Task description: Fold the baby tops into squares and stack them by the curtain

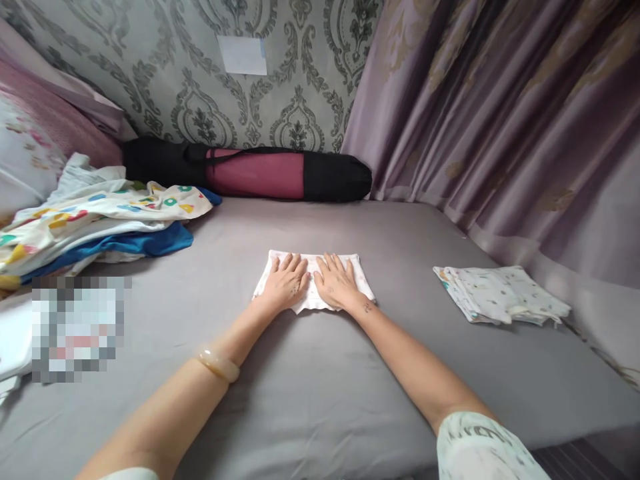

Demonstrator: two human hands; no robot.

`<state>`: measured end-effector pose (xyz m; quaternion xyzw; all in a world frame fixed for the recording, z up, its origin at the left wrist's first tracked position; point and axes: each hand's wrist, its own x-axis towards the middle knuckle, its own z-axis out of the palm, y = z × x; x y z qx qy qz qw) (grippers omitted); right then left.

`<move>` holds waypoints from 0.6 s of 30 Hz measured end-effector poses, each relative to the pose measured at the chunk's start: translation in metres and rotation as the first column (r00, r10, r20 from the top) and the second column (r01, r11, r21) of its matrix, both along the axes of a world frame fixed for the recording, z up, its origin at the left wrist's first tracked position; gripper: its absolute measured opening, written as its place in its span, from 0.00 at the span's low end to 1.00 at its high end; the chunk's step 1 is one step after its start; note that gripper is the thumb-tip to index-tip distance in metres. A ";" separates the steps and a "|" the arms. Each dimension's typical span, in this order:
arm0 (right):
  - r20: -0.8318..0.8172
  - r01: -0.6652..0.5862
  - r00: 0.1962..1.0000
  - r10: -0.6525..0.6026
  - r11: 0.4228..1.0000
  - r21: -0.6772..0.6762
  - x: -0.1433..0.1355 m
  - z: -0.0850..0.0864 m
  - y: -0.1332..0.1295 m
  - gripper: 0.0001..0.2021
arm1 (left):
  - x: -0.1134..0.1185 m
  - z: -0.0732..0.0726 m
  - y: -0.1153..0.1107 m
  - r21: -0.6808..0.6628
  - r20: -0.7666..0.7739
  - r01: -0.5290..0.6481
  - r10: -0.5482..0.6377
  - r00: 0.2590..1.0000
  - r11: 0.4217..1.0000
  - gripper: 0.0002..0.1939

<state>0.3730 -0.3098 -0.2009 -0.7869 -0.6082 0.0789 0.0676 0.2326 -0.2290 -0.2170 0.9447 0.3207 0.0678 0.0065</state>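
Left hand: [286, 283] flat, palm down, fingers spread, no grip closed; pressing on left half of the small white folded cloth w/ faint pink print [313, 301], centre of frame.
Right hand: [337, 283] flat, palm down, fingers open, gripping nothing; resting on right half of same cloth, just beside left hand, thumbs nearly touching.
Folded cloth: lies flat on the grey bed sheet [320, 387], centre of frame; rough rectangle, upper edge straight, lower edge shows between the wrists.
Wrists: pale cream bangle [218, 363] on left forearm, lower left of centre; light patterned sleeve [480, 447] on right arm, bottom right.
Stack: pale printed cloths, folded [500, 295], right of frame on same sheet, well apart from hands, near the mauve curtain [500, 120].
Pile: loose unfolded laundry, white fabric w/ multicolour letter print over blue cloth [100, 223], left of frame, on the sheet.
Back edge: long black-and-maroon roll bag [255, 173] lying along the grey damask wallpaper [200, 80], upper centre.
Wall: white paper rectangle [243, 55] stuck on wallpaper, top centre.
Upper left: pink and floral bedding [35, 133], partly cut by frame.
Lower left: pixelated patch [75, 327], content unreadable.
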 end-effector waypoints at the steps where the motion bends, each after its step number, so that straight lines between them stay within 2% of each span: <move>1: 0.000 0.003 1.000 -0.003 1.000 0.004 0.000 -0.001 0.001 0.29 | 0.000 0.000 0.000 0.002 -0.001 -0.003 0.003 1.000 1.000 0.27; 6: -0.043 -0.023 0.999 0.022 0.999 -0.027 0.005 0.006 -0.001 0.29 | -0.004 0.008 0.000 -0.031 -0.027 -0.001 0.000 1.000 1.000 0.28; 10: 0.003 0.001 1.000 -0.001 1.000 0.003 0.020 0.012 -0.015 0.30 | -0.013 0.012 -0.002 -0.067 0.012 0.041 -0.040 0.999 0.997 0.34; 14: 0.025 0.039 0.999 -0.038 0.999 -0.025 0.031 0.007 -0.026 0.31 | -0.019 0.011 -0.001 -0.117 0.004 0.123 -0.124 0.992 0.985 0.45; 18: 0.010 0.049 0.999 -0.049 0.998 -0.044 0.032 0.003 -0.025 0.31 | -0.019 0.012 0.001 -0.141 -0.009 0.125 -0.128 0.992 0.982 0.48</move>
